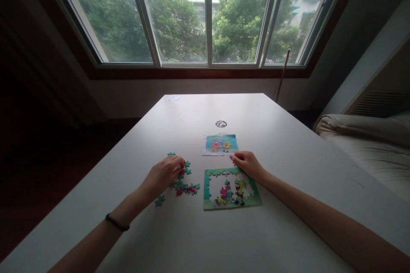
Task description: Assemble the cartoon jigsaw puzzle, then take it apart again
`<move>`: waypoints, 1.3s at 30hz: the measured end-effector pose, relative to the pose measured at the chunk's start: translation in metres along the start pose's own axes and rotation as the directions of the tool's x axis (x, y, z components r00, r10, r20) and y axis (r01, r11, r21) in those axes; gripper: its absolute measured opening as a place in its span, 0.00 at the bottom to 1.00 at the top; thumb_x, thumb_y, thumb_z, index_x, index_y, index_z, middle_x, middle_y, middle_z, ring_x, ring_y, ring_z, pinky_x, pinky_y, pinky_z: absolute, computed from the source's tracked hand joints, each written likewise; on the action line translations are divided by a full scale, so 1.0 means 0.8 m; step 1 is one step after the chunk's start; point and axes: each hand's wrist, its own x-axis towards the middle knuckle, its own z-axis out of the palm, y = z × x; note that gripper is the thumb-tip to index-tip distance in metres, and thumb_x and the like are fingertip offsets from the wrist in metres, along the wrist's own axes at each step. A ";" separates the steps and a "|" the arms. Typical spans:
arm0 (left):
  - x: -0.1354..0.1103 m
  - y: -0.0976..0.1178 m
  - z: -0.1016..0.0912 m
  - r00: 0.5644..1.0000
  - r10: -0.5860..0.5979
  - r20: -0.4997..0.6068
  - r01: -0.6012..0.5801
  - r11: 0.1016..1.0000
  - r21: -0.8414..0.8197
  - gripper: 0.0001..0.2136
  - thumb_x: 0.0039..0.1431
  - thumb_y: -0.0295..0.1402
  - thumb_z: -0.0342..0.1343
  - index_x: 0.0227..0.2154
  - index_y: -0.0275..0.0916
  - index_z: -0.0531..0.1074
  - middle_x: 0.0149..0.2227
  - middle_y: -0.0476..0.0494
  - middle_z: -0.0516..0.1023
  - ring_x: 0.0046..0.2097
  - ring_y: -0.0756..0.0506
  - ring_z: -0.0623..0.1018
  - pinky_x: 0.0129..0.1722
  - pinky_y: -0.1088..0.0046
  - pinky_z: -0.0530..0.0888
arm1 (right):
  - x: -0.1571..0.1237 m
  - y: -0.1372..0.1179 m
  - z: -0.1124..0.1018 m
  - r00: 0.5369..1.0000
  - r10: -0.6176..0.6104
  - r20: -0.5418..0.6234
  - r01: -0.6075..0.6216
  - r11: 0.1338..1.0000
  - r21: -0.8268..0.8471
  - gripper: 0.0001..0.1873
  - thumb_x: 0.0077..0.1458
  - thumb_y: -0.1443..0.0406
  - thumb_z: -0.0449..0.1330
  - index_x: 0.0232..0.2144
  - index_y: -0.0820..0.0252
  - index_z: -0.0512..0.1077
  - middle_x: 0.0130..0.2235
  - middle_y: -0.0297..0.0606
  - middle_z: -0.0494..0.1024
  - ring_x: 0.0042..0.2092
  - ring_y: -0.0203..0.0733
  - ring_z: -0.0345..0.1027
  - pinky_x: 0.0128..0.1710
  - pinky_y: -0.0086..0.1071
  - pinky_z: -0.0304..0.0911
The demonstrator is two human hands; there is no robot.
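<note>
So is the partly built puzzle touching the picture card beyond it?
Apart. The head view shows a strip of white table between the puzzle and the picture card.

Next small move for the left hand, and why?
Probably pinch a single loose piece out of the pile. The left hand is right at those pieces, fingers bent down, though whether it holds one is unclear. The puzzle has its rim filled where visible but shows wide gaps inside, so it seems to need more pieces.
</note>
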 end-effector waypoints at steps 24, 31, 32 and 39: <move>0.002 -0.007 0.013 0.994 0.080 -0.075 -0.091 0.984 -0.151 0.18 0.52 0.23 0.49 0.47 0.40 0.62 0.36 0.44 0.70 0.37 0.45 0.71 0.39 0.68 0.68 | -0.001 -0.001 0.000 1.000 -0.001 -0.005 0.000 1.000 -0.016 0.20 0.52 0.59 0.50 0.13 0.62 0.60 0.16 0.29 0.58 0.22 0.32 0.51 0.23 0.26 0.44; 0.005 0.002 0.005 0.996 0.087 -0.008 -0.087 0.987 -0.132 0.07 0.51 0.23 0.47 0.30 0.38 0.68 0.34 0.45 0.68 0.32 0.48 0.70 0.33 0.73 0.67 | -0.001 -0.001 -0.001 1.000 -0.004 -0.005 0.004 1.000 -0.010 0.20 0.52 0.59 0.50 0.13 0.62 0.60 0.16 0.30 0.59 0.22 0.32 0.52 0.23 0.26 0.46; 0.005 0.004 0.004 0.996 0.085 -0.014 -0.086 0.988 -0.132 0.07 0.51 0.23 0.46 0.29 0.37 0.68 0.33 0.46 0.68 0.31 0.48 0.70 0.32 0.74 0.67 | 0.000 -0.001 -0.001 1.000 -0.005 -0.005 0.005 1.000 -0.008 0.20 0.52 0.59 0.50 0.13 0.62 0.60 0.16 0.30 0.59 0.22 0.32 0.53 0.23 0.26 0.46; 0.007 0.024 0.001 0.998 -0.036 -0.059 0.009 0.912 -0.409 0.05 0.53 0.32 0.51 0.28 0.37 0.68 0.28 0.47 0.72 0.31 0.48 0.72 0.33 0.72 0.70 | 0.001 -0.001 -0.001 0.999 0.028 -0.024 -0.026 0.997 0.077 0.21 0.52 0.58 0.50 0.12 0.62 0.59 0.16 0.31 0.63 0.21 0.32 0.55 0.23 0.25 0.48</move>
